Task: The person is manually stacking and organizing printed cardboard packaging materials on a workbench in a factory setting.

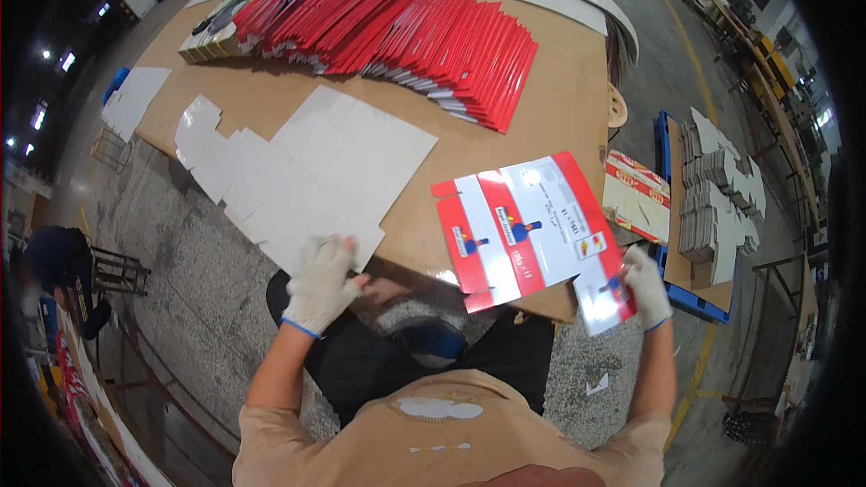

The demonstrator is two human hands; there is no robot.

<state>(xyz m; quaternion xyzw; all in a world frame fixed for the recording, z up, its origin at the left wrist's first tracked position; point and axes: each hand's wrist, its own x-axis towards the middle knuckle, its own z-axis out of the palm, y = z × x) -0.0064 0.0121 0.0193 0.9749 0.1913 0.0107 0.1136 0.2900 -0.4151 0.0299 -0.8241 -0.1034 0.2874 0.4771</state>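
Your right hand, gloved in white, was closed in a pinch on the lower right corner of a flat red-and-white printed carton blank, which hung tilted at the near edge of the desk, its long axis running from upper left to lower right, away from the desk and down toward that hand. Your left hand, also gloved, lay with fingers curled on the near corner of a plain white die-cut sheet, to the left of the carton blank; I cannot tell whether it gripped the sheet or only pressed on it. The right hand was the one on the blank, and the left stood well apart from it. Beyond the carton blank, at the far side of the desk, a long fanned row of red folded cartons leaned in overlapping stacks. To the right of the blank, off the desk, white cut sheets were piled on a blue pallet, with one more red-and-white printed piece lying between.
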